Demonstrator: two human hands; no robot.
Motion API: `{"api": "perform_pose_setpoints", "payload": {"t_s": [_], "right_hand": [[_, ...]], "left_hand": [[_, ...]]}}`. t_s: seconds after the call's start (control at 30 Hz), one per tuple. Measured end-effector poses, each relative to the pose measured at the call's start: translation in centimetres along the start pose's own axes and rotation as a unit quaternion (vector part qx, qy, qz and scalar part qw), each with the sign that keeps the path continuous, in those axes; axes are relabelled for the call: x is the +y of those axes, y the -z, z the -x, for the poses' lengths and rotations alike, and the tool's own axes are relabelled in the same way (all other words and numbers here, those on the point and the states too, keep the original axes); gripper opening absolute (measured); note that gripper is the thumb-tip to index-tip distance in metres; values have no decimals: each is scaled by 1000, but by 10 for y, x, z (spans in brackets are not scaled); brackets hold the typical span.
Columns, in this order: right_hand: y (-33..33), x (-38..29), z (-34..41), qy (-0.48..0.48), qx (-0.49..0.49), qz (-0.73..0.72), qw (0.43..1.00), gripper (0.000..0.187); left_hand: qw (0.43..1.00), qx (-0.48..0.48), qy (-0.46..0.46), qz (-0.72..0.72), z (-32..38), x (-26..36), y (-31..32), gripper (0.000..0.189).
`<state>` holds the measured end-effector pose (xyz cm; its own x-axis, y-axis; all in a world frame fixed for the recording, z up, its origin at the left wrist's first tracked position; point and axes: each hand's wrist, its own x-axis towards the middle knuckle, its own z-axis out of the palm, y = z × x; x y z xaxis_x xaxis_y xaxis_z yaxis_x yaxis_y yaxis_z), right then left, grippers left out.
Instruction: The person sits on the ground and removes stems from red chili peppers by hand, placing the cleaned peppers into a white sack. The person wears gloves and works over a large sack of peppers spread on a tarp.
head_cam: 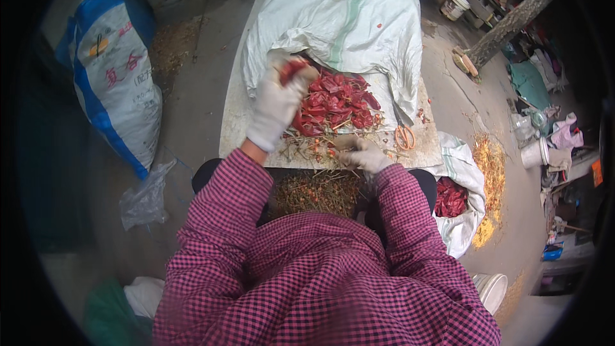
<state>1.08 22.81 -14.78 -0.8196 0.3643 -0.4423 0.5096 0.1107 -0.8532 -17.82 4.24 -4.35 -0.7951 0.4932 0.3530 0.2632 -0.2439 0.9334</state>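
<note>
My left hand point(274, 103), in a pale work glove, is raised over the left side of the board point(235, 129) with a red dried chili pepper point(292, 71) in its fingers; motion blurs it. Beside it a heap of red dried peppers point(336, 98) spills from the mouth of a white woven sack point(307, 5) lying on the board. My right hand point(367, 156), also gloved, is low at the board's near edge, among loose stems and seeds point(314, 148). Its blurred fingers point left, and whether they hold anything is unclear. Orange-handled scissors point(404, 137) lie to its right.
Below the board's edge is a mass of stems point(317, 192). An open sack point(461, 163) at right holds more peppers point(450, 198). A tall blue-and-white sack point(120, 67) stands left, near a clear plastic bag point(146, 197). Yellow bits point(490, 178) cover the floor at right.
</note>
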Motion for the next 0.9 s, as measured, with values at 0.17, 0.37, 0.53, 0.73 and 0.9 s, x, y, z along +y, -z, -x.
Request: {"api": "perform_pose_setpoints", "payload": {"t_s": [0.17,0.37,0.53,0.73,0.9], "right_hand": [[-65,-18,-35,168,75,318,930,45],[-135,-82,-100,270,75,621,732,56],[-90,-84,-132,123,63,647,750,58],[14,-59,-138,99,161,661,726,33],[60,-43,-116,130,233,599,755,18]], "left_hand": [[949,162,98,252,-33,-23,64,43],[954,153,129,224,-43,-31,49,40],[949,132,172,228,-48,-34,35,36],[972,58,172,151,-49,-47,19,24],[969,-93,150,-172,-52,-63,1,20]]}}
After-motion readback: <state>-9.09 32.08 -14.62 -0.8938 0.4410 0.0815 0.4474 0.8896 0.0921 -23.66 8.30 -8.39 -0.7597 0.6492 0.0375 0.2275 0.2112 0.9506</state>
